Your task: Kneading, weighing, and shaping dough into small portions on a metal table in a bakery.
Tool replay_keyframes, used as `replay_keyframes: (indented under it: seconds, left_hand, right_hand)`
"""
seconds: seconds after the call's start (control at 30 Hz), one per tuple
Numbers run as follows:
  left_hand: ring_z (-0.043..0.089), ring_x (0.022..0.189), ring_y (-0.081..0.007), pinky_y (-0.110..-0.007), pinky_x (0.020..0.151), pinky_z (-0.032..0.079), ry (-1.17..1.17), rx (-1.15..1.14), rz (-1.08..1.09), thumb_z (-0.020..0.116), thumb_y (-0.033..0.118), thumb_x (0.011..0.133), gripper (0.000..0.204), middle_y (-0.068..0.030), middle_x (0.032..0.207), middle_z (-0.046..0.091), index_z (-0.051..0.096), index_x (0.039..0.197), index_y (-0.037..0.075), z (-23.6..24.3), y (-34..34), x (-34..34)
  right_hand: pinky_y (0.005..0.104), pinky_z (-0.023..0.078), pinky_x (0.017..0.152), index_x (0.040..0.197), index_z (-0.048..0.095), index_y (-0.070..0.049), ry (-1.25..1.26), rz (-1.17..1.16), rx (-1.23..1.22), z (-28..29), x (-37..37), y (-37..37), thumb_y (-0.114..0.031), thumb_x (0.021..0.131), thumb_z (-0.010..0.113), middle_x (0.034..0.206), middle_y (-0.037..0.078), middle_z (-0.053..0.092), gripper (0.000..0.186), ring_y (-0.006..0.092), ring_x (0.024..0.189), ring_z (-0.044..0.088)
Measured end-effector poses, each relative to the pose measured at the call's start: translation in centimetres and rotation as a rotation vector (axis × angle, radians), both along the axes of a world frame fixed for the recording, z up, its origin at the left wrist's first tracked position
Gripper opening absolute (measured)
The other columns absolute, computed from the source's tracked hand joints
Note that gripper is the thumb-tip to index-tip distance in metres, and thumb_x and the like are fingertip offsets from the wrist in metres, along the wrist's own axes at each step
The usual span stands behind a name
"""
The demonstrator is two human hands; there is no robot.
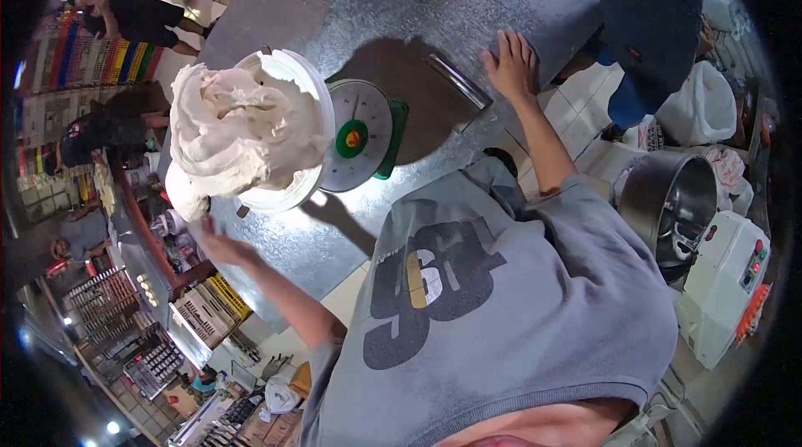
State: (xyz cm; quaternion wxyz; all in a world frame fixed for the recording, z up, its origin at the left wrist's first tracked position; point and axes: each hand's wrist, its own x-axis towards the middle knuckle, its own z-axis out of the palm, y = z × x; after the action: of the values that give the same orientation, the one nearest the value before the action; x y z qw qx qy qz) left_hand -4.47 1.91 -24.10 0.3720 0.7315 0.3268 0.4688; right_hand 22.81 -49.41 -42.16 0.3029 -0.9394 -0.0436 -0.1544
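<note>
A big mass of pale dough point(238, 134) is heaped in a white bowl point(313, 109) on a green dial scale point(393, 134), and part of it bulges over the bowl's left rim. Close to the lower edge of that overhang is my left hand point(224, 245). Its fingers are blurred and partly lost against the dough, so whether they touch it is unclear. My right hand point(511, 67) lies open on the metal table point(401, 8), fingers stretched out and holding nothing. Beside it on the tabletop rests a metal dough cutter point(458, 81).
To the right stand a mixer with a steel bowl point(664, 188) and a white control box point(723, 280). Another person in dark clothes point(647, 12) stands at the table's far right. Stacked coloured crates point(109, 54) and other people are at the left; yellow crates point(221, 301) sit below.
</note>
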Motion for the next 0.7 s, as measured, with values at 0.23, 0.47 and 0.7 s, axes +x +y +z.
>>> replay_keyframes:
  seconds: [0.23, 0.47, 0.7]
  left_hand:
    - [0.029, 0.14, -0.0397, -0.057, 0.108, 0.027, 1.163, 0.173, 0.368, 0.036, 0.053, 0.097, 0.071, -0.0259, 0.149, 0.032, 0.037, 0.144, 0.0, -20.9, -6.6, -10.2]
    - [0.022, 0.143, -0.038, -0.063, 0.108, 0.022, 1.243, 0.052, 0.508, 0.035, 0.052, 0.096, 0.071, -0.023, 0.154, 0.025, 0.029, 0.149, 0.004, -20.6, -6.7, -7.7]
    - [0.022, 0.143, -0.038, -0.063, 0.109, 0.021, 1.158, 0.075, 0.493, 0.034, 0.054, 0.096, 0.072, -0.0217, 0.154, 0.026, 0.029, 0.149, 0.005, -21.2, -7.1, -8.4]
  right_hand:
    - [0.0469, 0.024, 0.11, 0.137, 0.05, -0.012, -0.153, -0.097, -0.34, -2.0, -1.1, -2.0, -0.045, 0.096, 0.05, 0.146, 0.011, 0.042, 0.052, 0.0287, 0.135, 0.036]
    - [0.0466, 0.024, 0.111, 0.133, 0.055, -0.011, -0.121, -0.138, -0.261, -1.7, -0.7, -1.7, -0.046, 0.094, 0.055, 0.144, 0.008, 0.046, 0.052, 0.0273, 0.134, 0.038]
    - [0.047, 0.024, 0.111, 0.133, 0.056, -0.013, -0.116, -0.133, -0.249, -2.0, -0.7, -1.8, -0.047, 0.092, 0.057, 0.145, 0.007, 0.045, 0.053, 0.0272, 0.134, 0.039]
